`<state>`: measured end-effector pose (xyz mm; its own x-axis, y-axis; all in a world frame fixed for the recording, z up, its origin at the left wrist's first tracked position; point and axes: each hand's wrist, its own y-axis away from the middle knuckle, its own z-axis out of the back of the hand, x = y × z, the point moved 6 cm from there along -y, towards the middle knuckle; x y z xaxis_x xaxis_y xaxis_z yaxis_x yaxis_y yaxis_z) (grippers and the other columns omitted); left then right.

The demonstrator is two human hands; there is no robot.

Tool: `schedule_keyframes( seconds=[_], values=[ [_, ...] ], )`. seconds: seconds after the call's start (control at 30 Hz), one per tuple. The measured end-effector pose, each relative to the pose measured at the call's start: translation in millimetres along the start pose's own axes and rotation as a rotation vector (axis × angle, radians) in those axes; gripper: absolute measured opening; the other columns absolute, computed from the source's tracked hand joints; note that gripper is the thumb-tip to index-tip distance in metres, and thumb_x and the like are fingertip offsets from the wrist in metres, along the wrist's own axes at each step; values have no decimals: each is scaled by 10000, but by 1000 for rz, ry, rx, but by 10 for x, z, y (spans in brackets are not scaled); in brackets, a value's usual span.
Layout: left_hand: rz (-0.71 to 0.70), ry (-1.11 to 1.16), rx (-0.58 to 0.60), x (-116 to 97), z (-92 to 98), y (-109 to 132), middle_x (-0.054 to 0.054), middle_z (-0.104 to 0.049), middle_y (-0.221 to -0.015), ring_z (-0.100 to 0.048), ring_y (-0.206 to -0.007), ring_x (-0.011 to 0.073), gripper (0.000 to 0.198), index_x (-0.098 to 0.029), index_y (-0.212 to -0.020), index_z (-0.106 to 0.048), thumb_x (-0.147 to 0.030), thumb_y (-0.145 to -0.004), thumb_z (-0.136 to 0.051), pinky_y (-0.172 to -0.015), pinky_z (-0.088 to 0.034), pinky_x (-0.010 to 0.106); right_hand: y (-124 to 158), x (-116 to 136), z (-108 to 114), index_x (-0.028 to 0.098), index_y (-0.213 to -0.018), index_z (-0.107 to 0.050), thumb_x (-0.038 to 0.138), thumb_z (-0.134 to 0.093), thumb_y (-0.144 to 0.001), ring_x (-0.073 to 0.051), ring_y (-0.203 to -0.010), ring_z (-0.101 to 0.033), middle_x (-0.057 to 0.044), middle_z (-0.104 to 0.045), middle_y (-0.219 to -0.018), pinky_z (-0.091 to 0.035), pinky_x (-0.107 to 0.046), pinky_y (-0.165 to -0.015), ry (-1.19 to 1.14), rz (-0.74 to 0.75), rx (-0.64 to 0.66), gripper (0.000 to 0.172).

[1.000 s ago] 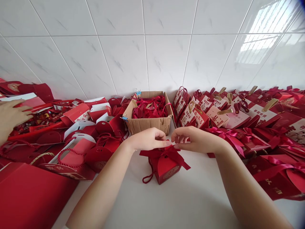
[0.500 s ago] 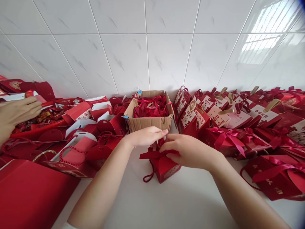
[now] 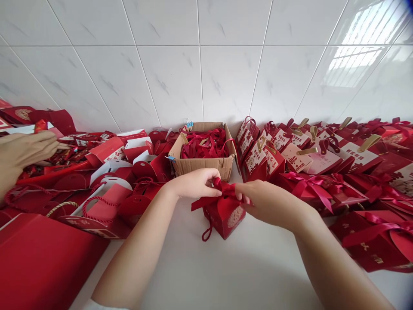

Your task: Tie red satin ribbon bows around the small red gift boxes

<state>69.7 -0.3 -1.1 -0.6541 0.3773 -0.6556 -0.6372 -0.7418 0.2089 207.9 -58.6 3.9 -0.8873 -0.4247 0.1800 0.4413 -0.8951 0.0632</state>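
A small red gift box (image 3: 222, 219) with a gold round print stands on the white table (image 3: 206, 275) in front of me. Its twisted cord handle hangs down on the left side. Over the top runs a dark red ribbon (image 3: 228, 189), looped into a bow shape. My left hand (image 3: 196, 184) pinches the ribbon's left loop between thumb and fingers. On the other side my right hand (image 3: 256, 196) grips the right part of the ribbon, its fingertips partly hidden behind the hand.
Behind the gift box stands a cardboard box (image 3: 203, 167) of ribbons. Finished-looking red boxes with bows (image 3: 306, 189) crowd the right; open red boxes (image 3: 109, 193) fill the left. Another person's hand (image 3: 29, 150) is over a tray of wrapped sweets (image 3: 80, 148) at far left.
My hands have moved apart, drawing the ribbon loops out sideways. The gift box has turned and tilted slightly, showing more of its gold print. The other person's hand shifted a little right.
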Motion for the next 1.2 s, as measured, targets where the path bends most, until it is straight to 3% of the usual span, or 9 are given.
schedule_keyframes(
  seconds=[0.13, 0.27, 0.4, 0.63, 0.77, 0.87, 1.03, 1.1, 1.2],
  values=[
    [0, -35, -131, 33, 62, -32, -13, -583, -804, -542, -710, 157, 209, -212, -822, -451, -376, -750, -558, -583, -403, 249, -169, -142, 49, 186, -940, -513, 131, -475, -800, -181, -777, -581, -66, -592, -928, -346, -249, -598, 2, -96, -140, 155],
    [16, -91, -199, 36, 81, -59, -22, -550, -731, -514, -639, 144, 192, -209, -759, -418, -336, -733, -559, -540, -377, 247, -288, -231, -38, 173, -1044, -454, 80, -478, -748, -202, -834, -585, -87, -590, -985, -359, -245, -602, -93, -110, -108, 311],
    [48, -87, -199, 63, 57, -87, -34, -529, -700, -511, -618, 142, 239, -215, -734, -388, -342, -697, -587, -512, -373, 245, -368, -259, -99, 167, -1085, -423, 94, -495, -763, -197, -812, -592, -79, -617, -915, -352, -236, -588, -166, -119, -105, 338],
    [94, -72, -205, 122, 38, -115, -20, -573, -761, -566, -682, 173, 319, -217, -760, -393, -405, -655, -628, -522, -381, 252, -348, -265, -19, 196, -793, -528, 107, -458, -779, -169, -755, -579, -38, -623, -808, -319, -228, -558, -40, -155, -180, 114],
    [92, -60, -206, 134, 23, -130, -14, -584, -778, -566, -683, 173, 332, -213, -772, -417, -439, -653, -630, -516, -374, 248, -235, -82, 29, 200, -747, -523, 117, -464, -775, -134, -671, -556, -7, -616, -751, -310, -218, -542, -53, 2, -145, 106],
    [101, -42, -215, 147, 20, -131, -6, -587, -764, -552, -667, 169, 352, -209, -760, -414, -472, -655, -623, -503, -361, 245, -161, 62, 28, 211, -904, -549, 152, -468, -816, -121, -632, -548, -8, -625, -765, -313, -210, -528, -110, 122, -98, 133],
    [116, -62, -217, 153, 22, -133, -13, -568, -734, -522, -631, 155, 298, -211, -758, -422, -414, -658, -615, -488, -348, 245, -149, 182, -45, 325, -1212, -524, 114, -502, -794, -133, -706, -576, -13, -658, -926, -334, -216, -560, -109, 277, -55, 469],
    [120, -69, -209, 152, 21, -135, -14, -562, -726, -518, -629, 153, 280, -210, -746, -413, -394, -667, -609, -493, -351, 246, -167, 199, -86, 373, -1220, -535, 72, -478, -778, -129, -701, -572, 2, -666, -928, -328, -219, -556, -91, 318, -45, 538],
    [106, -73, -208, 136, 25, -134, -14, -557, -729, -516, -641, 156, 307, -211, -736, -394, -421, -679, -611, -508, -348, 251, -198, 216, -139, 349, -1073, -644, 51, -458, -767, -119, -672, -555, 19, -678, -872, -321, -223, -536, -78, 348, -22, 465]
  ],
)
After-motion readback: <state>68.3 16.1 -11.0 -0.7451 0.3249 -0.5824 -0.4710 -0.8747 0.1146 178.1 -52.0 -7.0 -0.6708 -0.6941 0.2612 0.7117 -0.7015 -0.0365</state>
